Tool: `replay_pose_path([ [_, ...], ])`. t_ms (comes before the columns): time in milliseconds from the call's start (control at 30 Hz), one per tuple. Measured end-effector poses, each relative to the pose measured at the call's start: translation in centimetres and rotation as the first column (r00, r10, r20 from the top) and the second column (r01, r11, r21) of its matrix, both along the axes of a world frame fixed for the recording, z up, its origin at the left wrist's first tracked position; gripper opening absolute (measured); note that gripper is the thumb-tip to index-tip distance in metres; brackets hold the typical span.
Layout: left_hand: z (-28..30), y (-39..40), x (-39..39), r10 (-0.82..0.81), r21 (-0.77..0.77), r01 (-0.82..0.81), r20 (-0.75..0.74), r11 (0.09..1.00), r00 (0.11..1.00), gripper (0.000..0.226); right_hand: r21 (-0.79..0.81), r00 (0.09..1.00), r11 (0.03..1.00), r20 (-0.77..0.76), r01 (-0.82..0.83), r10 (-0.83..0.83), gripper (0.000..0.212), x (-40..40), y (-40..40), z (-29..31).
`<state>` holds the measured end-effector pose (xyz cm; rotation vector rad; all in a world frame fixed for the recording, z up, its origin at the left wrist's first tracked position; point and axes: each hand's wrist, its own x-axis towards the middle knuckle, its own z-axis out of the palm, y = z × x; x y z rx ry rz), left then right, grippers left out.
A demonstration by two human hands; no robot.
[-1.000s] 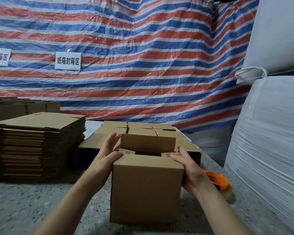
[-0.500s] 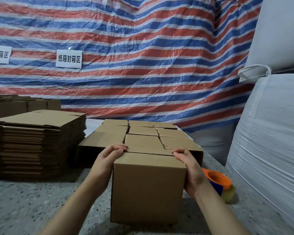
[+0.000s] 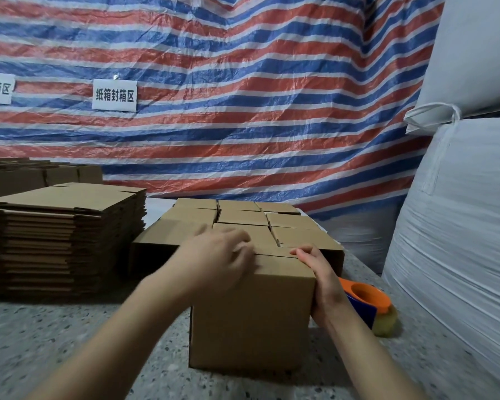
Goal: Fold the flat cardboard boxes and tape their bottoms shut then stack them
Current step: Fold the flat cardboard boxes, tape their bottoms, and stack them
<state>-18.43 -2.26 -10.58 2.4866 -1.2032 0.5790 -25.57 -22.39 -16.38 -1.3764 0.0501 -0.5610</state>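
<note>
1. Since half a second ago our left hand [image 3: 220, 255] has slid from the box's left top corner in across the folded flaps, and it shows as a motion smear; the rear flap that stood upright a second ago now lies flat.
2. Nearest us, the box [image 3: 251, 319] stands on the speckled table [image 3: 41, 342], its folded end up, so we judge this is the bottom being closed for taping.
3. Our right hand [image 3: 321, 281] clasps the box's right top edge, fingers together and curled over onto the flap, thumb side down the wall. That hold keeps the flaps from springing open.
4. Our left hand seems to press the flaps with fingers loosely bent, but the blur leaves us unable to say whether they are spread or closed.
5. Just right of the box, partly behind our right wrist, lies the tape dispenser [image 3: 367, 301], orange and blue, placed within easy reach; its blade end is hidden.
6. Behind the box, touching or nearly so, stand finished boxes [image 3: 243, 217] in a block; their lower parts are hidden.
7. To the left, flat blanks [image 3: 64, 226] are piled, cut off at the frame edge.
8. Farthest off hang a striped tarp [image 3: 243, 82] with a sign [image 3: 114, 95], and white sacks [image 3: 459, 212] rise at right.
</note>
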Motion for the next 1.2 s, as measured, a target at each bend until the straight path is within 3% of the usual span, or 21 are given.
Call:
replay_pose_path([
  [100,-1.1,-1.7,-1.3,-0.089,0.097,0.087,0.018,0.991,0.996,0.062,-0.006,1.000,1.000,-0.002,-0.016,0.016,0.018,0.0,-0.1,-0.1],
  [200,-1.7,-1.9,-0.9,-0.087,0.107,0.077,0.089,0.991,0.992,0.065,-0.014,0.999,1.000,-0.049,-0.006,0.005,0.019,0.3,-0.6,-0.1],
  [267,-1.7,-1.8,-0.6,-0.096,0.103,0.087,0.083,0.991,0.992,0.067,-0.039,0.992,0.999,-0.127,-0.020,0.015,0.030,0.6,-1.8,0.3],
  [333,-1.7,-1.9,-0.5,-0.107,0.119,0.098,0.073,0.988,0.992,0.066,-0.153,0.973,0.988,-0.220,0.036,-0.070,0.044,0.8,-3.6,0.9],
  [367,-1.6,-2.0,-0.4,-0.109,0.120,0.099,0.073,0.988,0.991,0.066,-0.299,0.944,0.947,-0.260,0.119,-0.201,0.044,1.1,-4.8,1.3],
  [400,-1.6,-1.9,-0.3,-0.104,0.119,0.095,0.071,0.988,0.992,0.067,-0.499,0.884,0.845,-0.285,0.193,-0.371,0.042,1.2,-6.1,1.4],
  [467,-1.6,-1.9,-0.2,-0.095,0.121,0.086,0.063,0.989,0.994,0.071,-0.846,0.703,0.507,-0.261,0.163,-0.662,0.046,1.2,-8.3,1.0],
  [533,-1.6,-1.9,-0.1,-0.101,0.120,0.095,0.048,0.988,0.994,0.076,-0.962,0.528,0.271,-0.222,0.016,-0.820,0.057,0.7,-9.6,-0.1],
  [633,-1.6,-1.9,0.0,-0.115,0.115,0.110,0.035,0.987,0.993,0.073,-0.973,0.389,0.138,-0.201,-0.184,-0.899,0.074,0.4,-10.3,-2.3],
  [800,-1.9,-2.0,0.3,-0.103,0.082,0.101,0.029,0.991,0.994,0.059,-0.977,0.416,0.045,-0.130,-0.207,-0.900,0.057,0.3,-10.9,-4.6],
  [1000,-1.9,-2.0,0.5,-0.125,0.109,0.122,0.021,0.987,0.992,0.054,-0.983,0.441,0.022,-0.103,-0.184,-0.891,0.055,0.3,-12.1,-5.4],
  [1133,-1.9,-1.9,0.4,-0.129,0.108,0.127,0.012,0.986,0.992,0.055,-0.980,0.448,0.084,-0.157,-0.178,-0.880,0.049,0.6,-12.7,-5.3],
  [1200,-1.8,-1.9,0.4,-0.129,0.116,0.128,0.002,0.985,0.992,0.055,-0.984,0.454,0.157,-0.181,-0.089,-0.872,0.052,0.5,-12.8,-4.4],
])
